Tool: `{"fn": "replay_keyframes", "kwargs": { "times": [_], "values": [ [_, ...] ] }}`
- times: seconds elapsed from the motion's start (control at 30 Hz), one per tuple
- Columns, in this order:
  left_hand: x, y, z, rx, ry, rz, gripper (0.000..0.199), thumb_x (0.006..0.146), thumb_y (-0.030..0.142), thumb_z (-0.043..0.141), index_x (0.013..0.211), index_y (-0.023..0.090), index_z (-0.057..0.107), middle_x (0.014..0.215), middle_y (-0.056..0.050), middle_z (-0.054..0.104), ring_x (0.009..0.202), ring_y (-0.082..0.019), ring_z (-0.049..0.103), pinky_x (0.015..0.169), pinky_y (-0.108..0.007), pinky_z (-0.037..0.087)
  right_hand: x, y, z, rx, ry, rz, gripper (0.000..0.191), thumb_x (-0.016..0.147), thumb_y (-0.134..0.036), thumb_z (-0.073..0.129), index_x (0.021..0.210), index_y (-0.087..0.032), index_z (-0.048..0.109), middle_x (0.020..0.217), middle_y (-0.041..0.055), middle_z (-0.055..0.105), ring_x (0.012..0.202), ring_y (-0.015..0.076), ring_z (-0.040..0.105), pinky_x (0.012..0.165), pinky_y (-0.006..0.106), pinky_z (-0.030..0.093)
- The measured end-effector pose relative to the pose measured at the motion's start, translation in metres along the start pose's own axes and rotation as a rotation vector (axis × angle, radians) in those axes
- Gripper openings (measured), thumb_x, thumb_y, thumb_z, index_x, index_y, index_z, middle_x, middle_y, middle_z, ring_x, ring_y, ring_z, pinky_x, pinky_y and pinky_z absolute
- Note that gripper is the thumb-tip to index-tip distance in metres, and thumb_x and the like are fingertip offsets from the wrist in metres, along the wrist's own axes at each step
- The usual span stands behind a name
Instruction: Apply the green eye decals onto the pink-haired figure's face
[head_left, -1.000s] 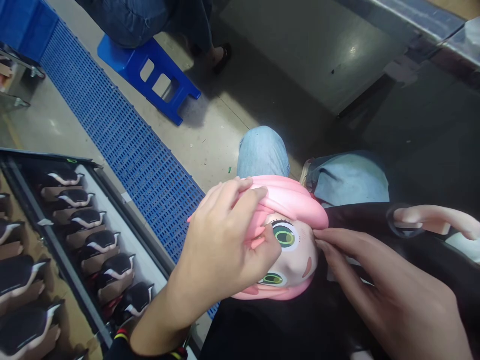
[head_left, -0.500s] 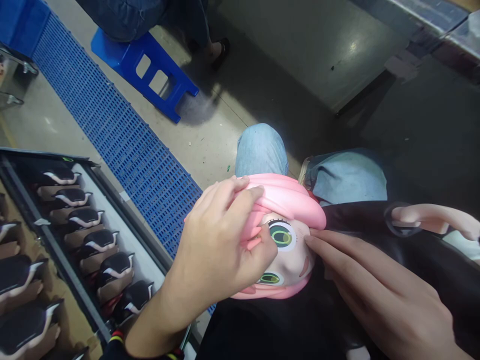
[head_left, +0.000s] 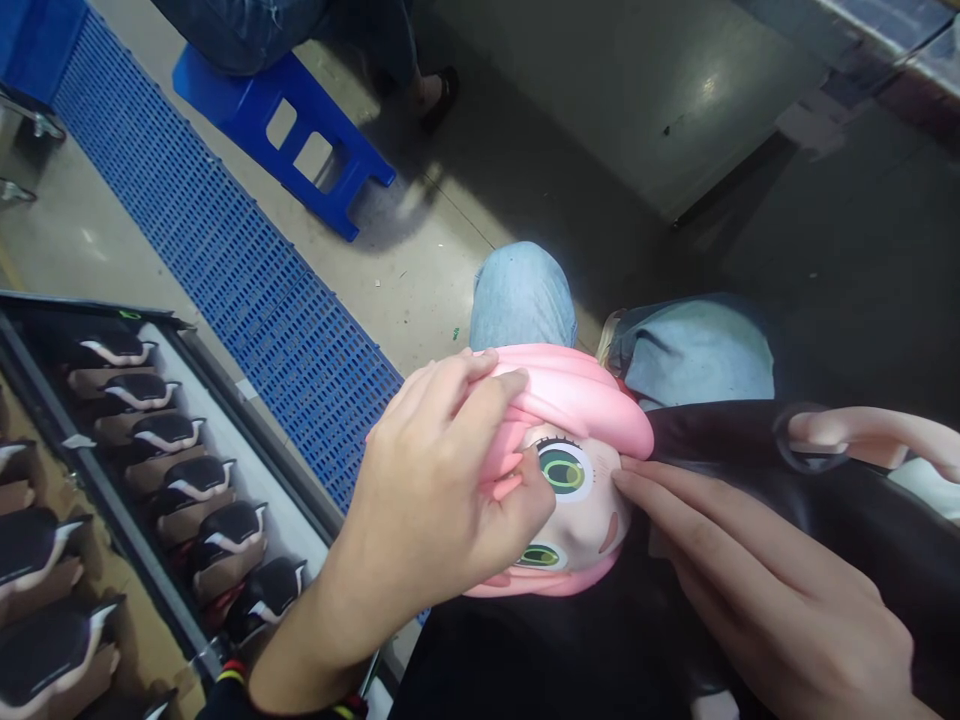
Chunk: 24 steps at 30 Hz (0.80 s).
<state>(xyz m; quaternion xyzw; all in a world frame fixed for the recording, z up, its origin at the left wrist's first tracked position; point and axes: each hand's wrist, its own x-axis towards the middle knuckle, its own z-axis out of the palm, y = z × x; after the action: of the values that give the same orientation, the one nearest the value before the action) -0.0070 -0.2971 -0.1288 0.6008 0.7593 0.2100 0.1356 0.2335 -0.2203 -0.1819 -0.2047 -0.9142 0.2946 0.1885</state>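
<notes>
A large pink-haired toy figure (head_left: 574, 395) lies across my lap, its face tilted sideways with big green eyes. My left hand (head_left: 442, 480) is closed around its hair and brow, the thumb bent beside one eye. At the cheek's edge, the fingertips of my right hand (head_left: 772, 560) press together where the head meets the black body (head_left: 720, 440). My right thumb is mostly hidden under the fingers. A pale figure arm (head_left: 870, 428) comes out of the black body at the right.
To the left, a divided box (head_left: 191, 545) holds rows of black-and-pale figure parts. Beyond it runs blue plastic grating (head_left: 202, 200) on the floor. A person in jeans sits on a blue stool (head_left: 300, 140). A metal-edged table (head_left: 892, 40) is at upper right.
The view has shifted very slightly. Both hands keep the same hold on the figure's head.
</notes>
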Motion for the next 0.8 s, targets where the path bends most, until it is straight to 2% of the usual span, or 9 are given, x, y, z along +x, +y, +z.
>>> {"fn": "replay_keyframes", "kwargs": {
  "times": [0.13,0.3,0.47,0.7,0.8],
  "values": [
    [0.001,-0.001,0.0,-0.001,0.006,0.0,0.038,0.083,0.02,0.063,0.117,0.006,0.072,0.119,-0.019,0.07,0.11,-0.032,0.068,0.094,-0.048,0.059,-0.002,0.0,-0.004,0.007,0.007,-0.029,0.046,0.099,0.004,0.048,0.141,-0.012,0.06,0.14,0.0087,0.06,0.128,0.0142,0.06,0.115,0.019,0.042],
    [0.001,-0.001,-0.001,0.0,-0.006,0.005,0.037,0.083,0.019,0.062,0.116,0.005,0.072,0.118,-0.019,0.069,0.11,-0.033,0.068,0.094,-0.05,0.059,-0.002,-0.003,-0.006,0.021,-0.067,0.075,0.049,0.101,0.001,0.044,0.146,-0.017,0.056,0.142,0.0063,0.059,0.132,0.0129,0.057,0.119,0.018,0.037],
    [0.0,0.0,-0.001,-0.01,-0.003,0.001,0.037,0.082,0.018,0.061,0.115,0.005,0.072,0.117,-0.019,0.069,0.109,-0.033,0.068,0.092,-0.05,0.059,0.0,-0.003,-0.001,-0.006,-0.003,-0.019,0.048,0.098,0.005,0.048,0.142,-0.013,0.06,0.138,0.0096,0.061,0.129,0.0151,0.06,0.117,0.021,0.042],
    [0.0,0.0,0.0,0.001,0.001,0.001,0.038,0.083,0.02,0.062,0.116,0.006,0.072,0.119,-0.018,0.069,0.11,-0.032,0.068,0.094,-0.048,0.059,-0.002,0.001,0.004,0.037,0.08,-0.018,0.05,0.096,0.006,0.052,0.143,-0.011,0.06,0.136,0.0107,0.064,0.127,0.0164,0.062,0.118,0.023,0.044],
    [0.0,0.0,0.0,0.001,0.006,0.006,0.037,0.083,0.021,0.062,0.116,0.006,0.072,0.119,-0.019,0.07,0.11,-0.032,0.068,0.093,-0.048,0.059,-0.003,0.001,0.003,0.037,0.061,-0.021,0.046,0.098,0.001,0.05,0.142,-0.012,0.061,0.138,0.0103,0.064,0.127,0.0178,0.063,0.117,0.024,0.045]
  ]
}}
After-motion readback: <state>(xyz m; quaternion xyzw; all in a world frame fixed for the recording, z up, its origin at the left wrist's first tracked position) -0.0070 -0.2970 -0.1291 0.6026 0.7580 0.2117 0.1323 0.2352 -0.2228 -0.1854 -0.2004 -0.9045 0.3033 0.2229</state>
